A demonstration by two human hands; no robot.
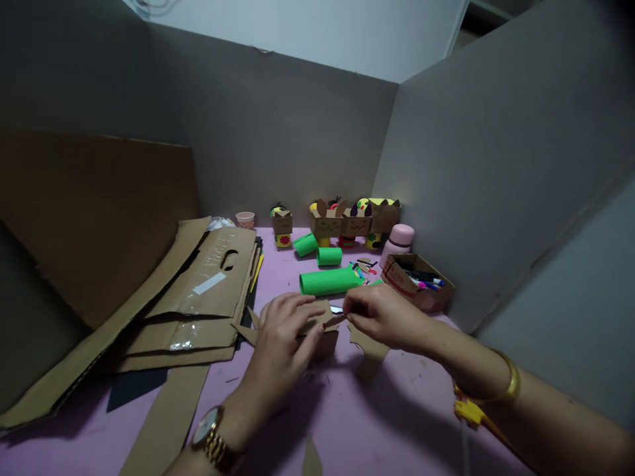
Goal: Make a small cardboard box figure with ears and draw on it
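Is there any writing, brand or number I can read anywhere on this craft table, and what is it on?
No readable text anywhere.
Small cardboard box of markers: red marks on its side, too blurred to read.
Wristwatch on the left hand: dial too small.
Cardboard figures: only drawn faces, no words.

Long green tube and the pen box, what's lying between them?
In the head view, small coloured scraps lie between the long green tube and the pen box.

Green rolls [328,281]; pink table [397,423]; brown cardboard [198,297].
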